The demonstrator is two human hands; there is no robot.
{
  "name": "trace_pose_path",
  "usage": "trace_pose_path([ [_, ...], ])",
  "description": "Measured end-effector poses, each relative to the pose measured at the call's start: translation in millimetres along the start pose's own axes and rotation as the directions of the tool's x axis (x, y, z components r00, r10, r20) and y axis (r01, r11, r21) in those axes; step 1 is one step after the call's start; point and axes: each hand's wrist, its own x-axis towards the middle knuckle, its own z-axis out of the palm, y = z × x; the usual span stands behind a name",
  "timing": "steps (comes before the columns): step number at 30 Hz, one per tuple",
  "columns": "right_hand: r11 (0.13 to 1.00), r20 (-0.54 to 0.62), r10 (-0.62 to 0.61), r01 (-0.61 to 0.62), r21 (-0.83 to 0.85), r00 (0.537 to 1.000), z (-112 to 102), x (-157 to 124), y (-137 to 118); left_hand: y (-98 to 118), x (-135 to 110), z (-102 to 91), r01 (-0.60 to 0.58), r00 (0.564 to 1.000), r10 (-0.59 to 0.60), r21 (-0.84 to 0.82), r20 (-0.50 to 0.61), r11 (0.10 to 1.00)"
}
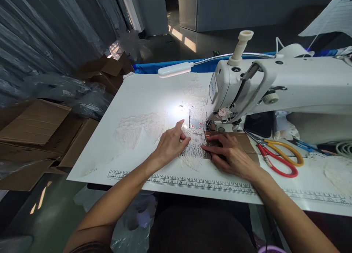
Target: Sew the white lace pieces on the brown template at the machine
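Note:
A strip of white fringed lace (194, 147) lies on the sewing table, its upper end near the needle area of a white sewing machine (302, 84). At the lace's left edge rests my left hand (170, 141), index finger stretched out and thumb apart. My right hand (229, 154) lies with fingers extended over a brown strip (244, 139), fingertips at the lace's right edge. More white lace (195, 90) continues behind the machine's needle area. A separate lace piece (137, 126) is spread out left of my left hand. What lies under my right palm is hidden.
Scissors with red and yellow handles (286, 156) lie right of my right hand, with blue-handled snips (305, 146) beyond. A lit lamp (176, 69) hangs over the table. A printed ruler (189, 184) runs along the front edge. Cardboard boxes (35, 121) stand left.

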Motion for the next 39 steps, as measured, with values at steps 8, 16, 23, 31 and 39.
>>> trace_pose_path([
  [8,1.000,0.006,0.016,-0.016,0.004,1.000,-4,2,-5,2,3,11.5,-0.598,0.780,0.625,0.343,0.039,0.724],
  [16,1.000,0.009,0.028,-0.028,-0.003,1.000,-2,2,-4,-3,9,14.5,-0.647,0.757,0.631,0.331,0.171,0.687],
  [23,1.000,0.001,0.025,-0.025,-0.016,1.000,-1,1,-3,-4,4,15.7,-0.627,0.776,0.608,0.310,0.168,0.715],
  [31,0.999,0.010,0.035,-0.035,-0.005,0.999,-4,3,-6,-2,0,7.5,-0.607,0.790,0.588,0.364,0.174,0.706],
  [39,0.999,-0.008,0.037,-0.037,-0.030,0.999,-2,2,-7,-1,25,12.2,-0.706,0.708,0.640,0.332,0.297,0.626],
])
